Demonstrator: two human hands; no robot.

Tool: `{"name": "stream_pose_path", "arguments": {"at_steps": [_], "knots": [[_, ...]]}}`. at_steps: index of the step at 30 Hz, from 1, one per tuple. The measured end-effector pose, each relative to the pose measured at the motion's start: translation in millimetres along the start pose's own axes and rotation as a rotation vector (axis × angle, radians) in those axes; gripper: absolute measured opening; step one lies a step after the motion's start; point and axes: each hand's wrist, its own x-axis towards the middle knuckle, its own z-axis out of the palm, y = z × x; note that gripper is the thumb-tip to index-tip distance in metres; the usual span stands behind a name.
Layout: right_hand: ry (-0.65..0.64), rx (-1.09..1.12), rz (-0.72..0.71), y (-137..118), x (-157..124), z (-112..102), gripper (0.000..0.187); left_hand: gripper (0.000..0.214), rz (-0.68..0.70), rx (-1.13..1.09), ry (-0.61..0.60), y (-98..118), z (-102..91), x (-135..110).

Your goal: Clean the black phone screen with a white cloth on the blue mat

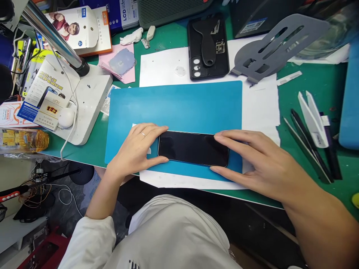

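The left hand [137, 147], a ring on one finger, is half open and clasps the left end of a black smartphone [193, 148], with its thumb on the near edge and its fingers over the far edge. The right hand [252, 157] is flatter and grips the right end the same way, thumb near and fingertips on the far corner. The phone lies screen up between the two hands on a blue mat [179, 106].

Beyond the right hand's fingertips, an open black phone case [208, 46] holds a black plastic piece and a small metal part. Just outside the right hand lie tweezers and white pry tools [311, 138]. Far beyond the left hand stands a blue box [123, 13] printed "LOD". The print on the other cartons is too small to read.
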Motion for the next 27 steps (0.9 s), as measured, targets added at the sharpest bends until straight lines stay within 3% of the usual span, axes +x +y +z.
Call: {"name": "stream_pose_path", "arguments": {"at_steps": [27], "knots": [[0.023, -0.018, -0.018, -1.5, 1.1, -2.0, 0.093, 0.067, 0.007, -0.001, 0.019, 1.6, -0.5, -2.2]]}}
